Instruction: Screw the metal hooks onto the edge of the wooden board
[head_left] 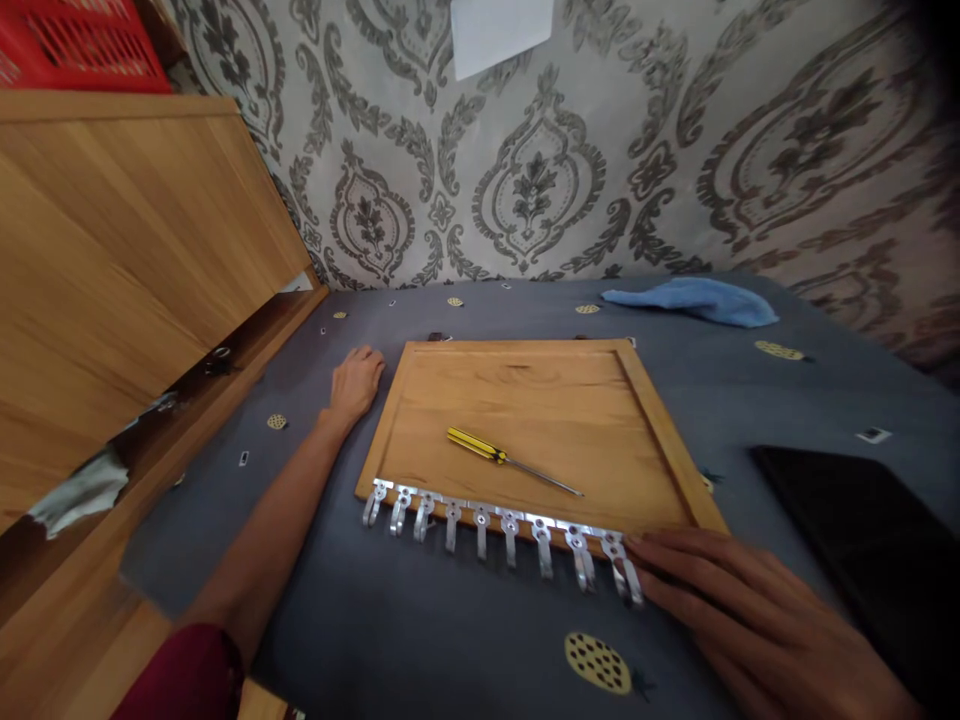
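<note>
A framed wooden panel (pixel 525 405) lies flat on the grey patterned cloth. Along its near edge runs a silver metal hook rail (pixel 495 520) with several hooks hanging over the edge. On the panel rests a screwdriver (pixel 487 450) with a yellow and black handle, its tip toward the right. My left hand (pixel 358 383) lies on the cloth beside the panel's left side, fingers curled together; what they hold, if anything, is hidden. My right hand (pixel 742 600) is at the near right corner, fingers stretched out over the panel's edge and touching the right end of the rail.
A blue cloth (pixel 694 300) lies at the back right. On the right is a dark flat object (pixel 855 540). A wooden cabinet (pixel 142 230) stands at the left, with a red basket (pixel 82 45) on top. Behind is a patterned wall with white paper (pixel 501 32).
</note>
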